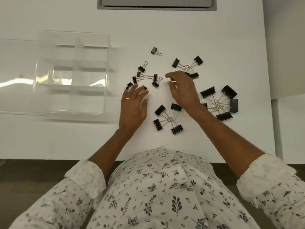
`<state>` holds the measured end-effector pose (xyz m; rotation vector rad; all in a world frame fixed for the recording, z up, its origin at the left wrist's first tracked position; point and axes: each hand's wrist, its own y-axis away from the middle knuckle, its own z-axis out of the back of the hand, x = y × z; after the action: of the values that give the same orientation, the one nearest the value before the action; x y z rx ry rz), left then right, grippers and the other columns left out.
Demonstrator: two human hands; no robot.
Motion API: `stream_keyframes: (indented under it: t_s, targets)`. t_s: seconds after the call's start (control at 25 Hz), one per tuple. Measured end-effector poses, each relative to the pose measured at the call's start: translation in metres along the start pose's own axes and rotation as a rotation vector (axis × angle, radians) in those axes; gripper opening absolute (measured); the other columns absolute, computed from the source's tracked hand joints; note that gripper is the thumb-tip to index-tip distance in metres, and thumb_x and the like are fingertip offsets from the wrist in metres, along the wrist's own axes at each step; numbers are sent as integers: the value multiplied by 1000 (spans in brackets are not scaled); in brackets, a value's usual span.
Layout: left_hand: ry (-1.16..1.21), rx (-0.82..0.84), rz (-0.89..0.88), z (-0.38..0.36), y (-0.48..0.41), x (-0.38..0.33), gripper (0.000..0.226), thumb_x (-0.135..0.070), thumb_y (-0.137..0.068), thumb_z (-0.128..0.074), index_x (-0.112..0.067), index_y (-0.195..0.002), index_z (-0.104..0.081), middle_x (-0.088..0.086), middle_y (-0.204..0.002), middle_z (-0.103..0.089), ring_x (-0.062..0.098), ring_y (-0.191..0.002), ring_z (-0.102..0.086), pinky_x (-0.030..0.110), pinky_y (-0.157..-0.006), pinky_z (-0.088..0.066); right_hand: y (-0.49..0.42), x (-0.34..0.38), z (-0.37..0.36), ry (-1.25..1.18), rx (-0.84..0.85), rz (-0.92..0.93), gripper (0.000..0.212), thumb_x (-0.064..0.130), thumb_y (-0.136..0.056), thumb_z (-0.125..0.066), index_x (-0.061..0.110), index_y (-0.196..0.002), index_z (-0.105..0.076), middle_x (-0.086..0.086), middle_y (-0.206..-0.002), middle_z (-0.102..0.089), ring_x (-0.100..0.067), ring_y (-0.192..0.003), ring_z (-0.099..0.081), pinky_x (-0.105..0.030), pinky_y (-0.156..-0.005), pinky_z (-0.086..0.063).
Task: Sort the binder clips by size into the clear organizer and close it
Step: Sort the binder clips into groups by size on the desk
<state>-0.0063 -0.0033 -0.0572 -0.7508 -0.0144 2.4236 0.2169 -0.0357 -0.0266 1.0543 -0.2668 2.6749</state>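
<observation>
While none shows in the organizer (71, 71), clips location: binder clips (160, 110) on the desk (214, 38), to its right, in rough size piles.
Handling: likely light, stiff, slick; wire arms interlock, so a pile may lift as a bunch.
Hold: pinch black body or one wire loop.
Axis: large clips (208, 92) fan out, loops meeting at centre, bodies outward; small clips (141, 69) point every way.
Left grip (133, 103): fingers spread wide at the small clips, blurred.
Right grip (181, 90): thumb and forefinger apart, nothing seen held.
</observation>
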Motion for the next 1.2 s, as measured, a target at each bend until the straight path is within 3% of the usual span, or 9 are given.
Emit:
stream_keyframes:
  t_s: [0.12, 0.32, 0.48, 0.6, 0.76, 0.88, 1.0, 1.2]
  targets:
    - [-162, 86, -67, 4, 27, 20, 42, -35, -107, -49, -17, -144, -57, 5, -160, -44, 24, -155, -29, 54, -125, -22, 2, 11, -19, 97, 192, 80, 42, 3, -96, -52, 12, -137, -58, -6, -139, -57, -24, -126, -53, -31, -109, -41]
    - [-59, 48, -74, 7, 35, 26, 51, -29, -108, -50, -9, -154, -41, 15, -167, -25, 29, -158, -18, 51, -125, -25, 13, 22, -29, 196, 279, 135, 51, -9, -91, -44, 10, -135, -60, -6, -141, -57, -27, -124, -53, -33, -105, -43]
    - [103, -75, 75, 10, 34, 23, 44, -18, -106, -53, -4, -148, -46, 12, -163, -35, 24, -154, -27, 44, -124, -31, 19, 25, -24, 158, 308, 136, 43, -2, -92, -48, 13, -130, -63, -3, -131, -60, -24, -119, -56, -24, -98, -39]
    - [212, -132, 183, 13, 35, 19, 50, -9, -105, -50, -4, -153, -38, 10, -160, -38, 20, -151, -32, 32, -125, -28, 16, 27, -26, 171, 306, 103, 39, 8, -96, -56, 13, -134, -61, -6, -129, -57, -24, -119, -55, -23, -95, -37]
    - [319, -134, 222, 13, 36, 19, 54, -10, -105, -51, -11, -156, -32, 7, -153, -41, 26, -138, -47, 44, -115, -43, 11, 39, -36, 188, 364, 191, 32, 2, -95, -56, 12, -123, -69, -7, -122, -60, -25, -110, -61, -26, -90, -46]
    - [324, -160, 227, 13, 35, 24, 50, -10, -104, -53, -11, -152, -40, 9, -147, -46, 25, -132, -51, 40, -111, -47, 5, 40, -33, 96, 249, 97, 35, -6, -87, -47, 15, -102, -72, -5, -115, -61, -20, -98, -63, -38, -86, -54]
    - [232, -161, 163, 8, 36, 27, 35, -10, -103, -56, -8, -138, -57, 10, -142, -52, 23, -134, -47, 32, -113, -43, -1, 33, -19, 45, 116, -28, 35, -4, -88, -47, 18, -104, -69, -2, -113, -63, -13, -93, -62, -36, -86, -53]
    - [154, -153, 102, 0, 27, 33, 28, -16, -102, -56, -12, -127, -68, 8, -137, -56, 24, -129, -50, 39, -107, -48, 9, 49, -26, 100, 431, 44, 30, 21, -91, -69, 23, -121, -68, -2, -119, -59, -13, -96, -61, -29, -86, -49]
